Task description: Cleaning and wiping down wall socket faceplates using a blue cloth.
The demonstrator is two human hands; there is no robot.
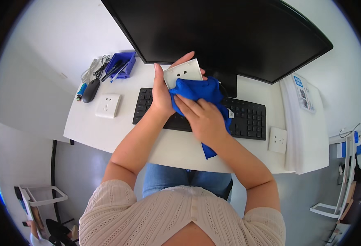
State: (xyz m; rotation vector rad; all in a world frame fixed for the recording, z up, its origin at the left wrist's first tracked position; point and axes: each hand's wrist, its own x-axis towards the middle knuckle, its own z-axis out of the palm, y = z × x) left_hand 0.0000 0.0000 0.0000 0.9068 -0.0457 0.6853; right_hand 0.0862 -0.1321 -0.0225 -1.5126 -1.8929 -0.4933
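My left hand (162, 92) cradles a white socket panel (190, 67) above the black keyboard (248, 119), fingers curled round its back and thumb upright along its left side. A blue cloth (194, 86) covers the panel's lower part and hangs down past the desk's keyboard area. My right hand (205, 121) presses closed fingers on the cloth over the panel. Another socket panel (107, 105) lies left of the keyboard, and one more (277, 140) lies to its right.
A large monitor (229, 28) stands behind. A mouse (91, 91) and blue bin (123, 70) of pens sit at left on the white desk (90, 129); a stack of white sheets (303, 139) at right. Part of another person (34, 229) shows at lower left.
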